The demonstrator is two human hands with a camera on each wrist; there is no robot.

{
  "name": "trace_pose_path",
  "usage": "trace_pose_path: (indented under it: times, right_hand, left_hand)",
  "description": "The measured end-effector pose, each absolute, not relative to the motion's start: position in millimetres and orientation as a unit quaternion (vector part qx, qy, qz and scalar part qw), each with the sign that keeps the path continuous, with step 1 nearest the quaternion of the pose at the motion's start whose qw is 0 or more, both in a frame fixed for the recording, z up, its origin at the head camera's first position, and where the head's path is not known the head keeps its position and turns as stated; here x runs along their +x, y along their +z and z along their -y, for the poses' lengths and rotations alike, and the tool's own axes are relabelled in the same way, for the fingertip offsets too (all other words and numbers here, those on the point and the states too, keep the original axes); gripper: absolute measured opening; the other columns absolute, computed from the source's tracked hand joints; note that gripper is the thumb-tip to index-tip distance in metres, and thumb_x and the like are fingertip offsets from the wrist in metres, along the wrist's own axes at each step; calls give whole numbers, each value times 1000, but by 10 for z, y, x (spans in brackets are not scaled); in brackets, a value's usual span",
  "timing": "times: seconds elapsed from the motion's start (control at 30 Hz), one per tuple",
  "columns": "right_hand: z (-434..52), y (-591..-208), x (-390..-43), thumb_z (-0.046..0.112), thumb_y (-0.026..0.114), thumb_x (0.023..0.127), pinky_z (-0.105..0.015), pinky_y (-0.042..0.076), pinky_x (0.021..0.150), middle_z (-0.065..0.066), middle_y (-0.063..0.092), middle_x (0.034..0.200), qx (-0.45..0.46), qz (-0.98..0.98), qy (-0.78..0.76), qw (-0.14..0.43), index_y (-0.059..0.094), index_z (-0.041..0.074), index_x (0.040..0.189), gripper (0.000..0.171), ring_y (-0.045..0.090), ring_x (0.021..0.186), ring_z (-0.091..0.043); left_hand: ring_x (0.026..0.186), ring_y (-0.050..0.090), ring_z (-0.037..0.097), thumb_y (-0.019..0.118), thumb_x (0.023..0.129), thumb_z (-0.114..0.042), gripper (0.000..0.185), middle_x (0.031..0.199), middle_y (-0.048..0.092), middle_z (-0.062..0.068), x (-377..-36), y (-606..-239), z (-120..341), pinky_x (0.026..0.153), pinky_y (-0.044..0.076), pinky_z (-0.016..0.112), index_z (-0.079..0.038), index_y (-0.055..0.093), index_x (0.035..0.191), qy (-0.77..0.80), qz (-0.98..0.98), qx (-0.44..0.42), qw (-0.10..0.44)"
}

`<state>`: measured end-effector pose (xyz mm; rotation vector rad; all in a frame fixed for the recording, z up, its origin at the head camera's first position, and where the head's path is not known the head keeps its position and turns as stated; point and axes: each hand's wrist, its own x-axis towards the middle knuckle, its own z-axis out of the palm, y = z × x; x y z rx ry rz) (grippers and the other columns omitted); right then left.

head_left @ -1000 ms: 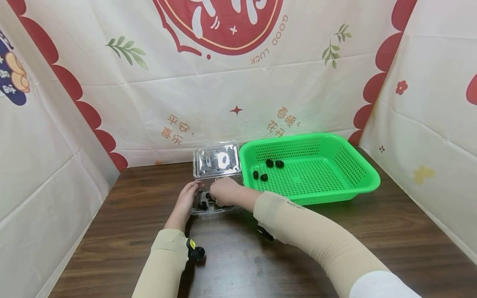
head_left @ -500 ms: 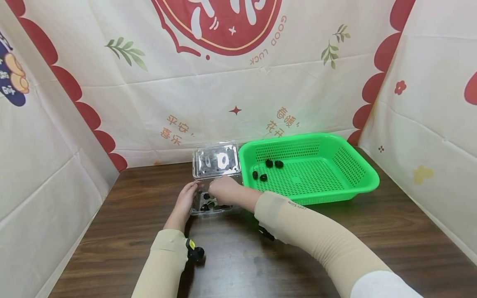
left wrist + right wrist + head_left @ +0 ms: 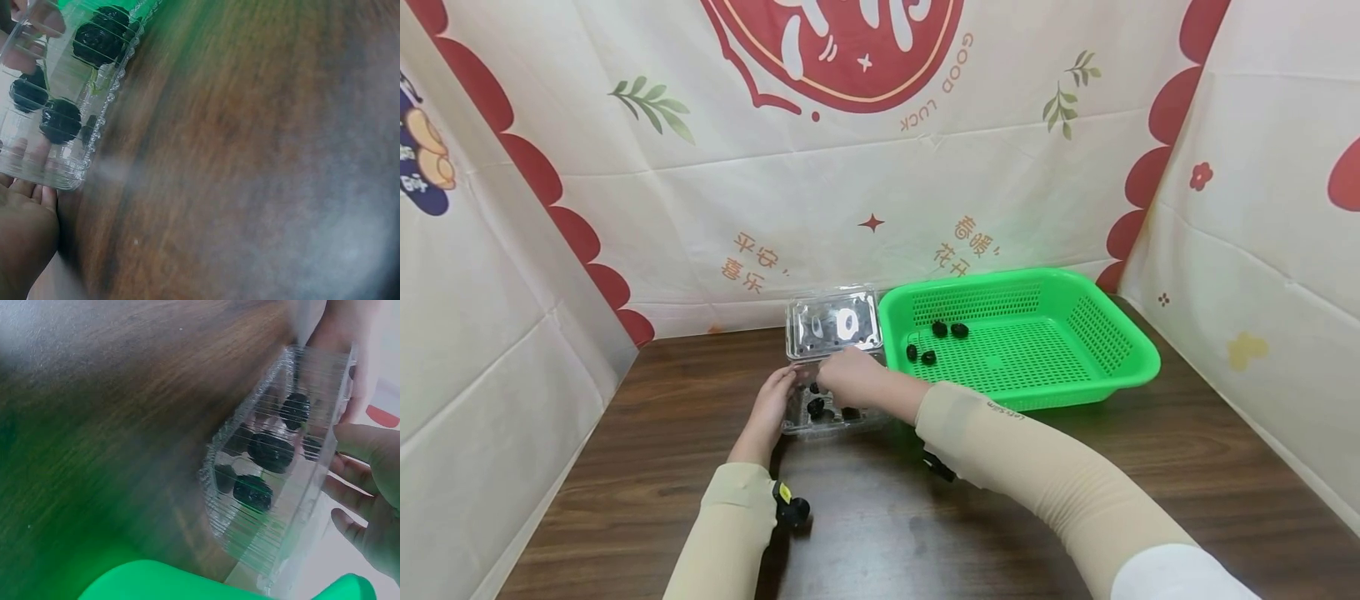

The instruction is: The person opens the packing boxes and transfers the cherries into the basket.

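Note:
A clear plastic clamshell box [image 3: 797, 425] lies with its lid [image 3: 833, 329] folded back, and holds several dark, bumpy blackberries [image 3: 60, 120] on thin green stems. My left hand [image 3: 769, 408] grips the box at its left end. Over the box's inside is my right hand [image 3: 856, 379], fingers bent. In the left wrist view, right-hand fingertips [image 3: 50, 19] meet at a berry stem and appear to pinch it. The right wrist view shows right-hand fingers [image 3: 356, 440] bent over the rim, beside the blackberries [image 3: 270, 452]. In the head view the right hand hides part of the box's contents.
A green perforated basket [image 3: 1075, 392] stands right beside the box. Blackberries [image 3: 939, 329] in joined pairs lie at its left end. The wooden table [image 3: 865, 525] reaches back to a printed cloth backdrop [image 3: 820, 183].
My right hand has risen slightly inside the box. The blackberries beneath it have shifted, and more of them show. My left hand keeps its place at the box's left end.

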<state>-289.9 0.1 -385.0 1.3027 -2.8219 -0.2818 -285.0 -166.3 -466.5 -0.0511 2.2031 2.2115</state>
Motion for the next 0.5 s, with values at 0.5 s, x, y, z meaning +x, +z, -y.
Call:
trace_pose_path:
  times: [0.5]
  right_hand:
    - [-157, -3505, -2897, 26, 76, 85, -33, 52, 86, 12, 71, 86, 416, 909, -22, 35, 77, 23, 89, 6, 65, 78, -6]
  left_hand:
    - [124, 45, 37, 34, 105, -12, 36, 132, 52, 28, -2891, -4693, 1666, 111, 30, 45, 12, 45, 130, 704, -710, -29, 0]
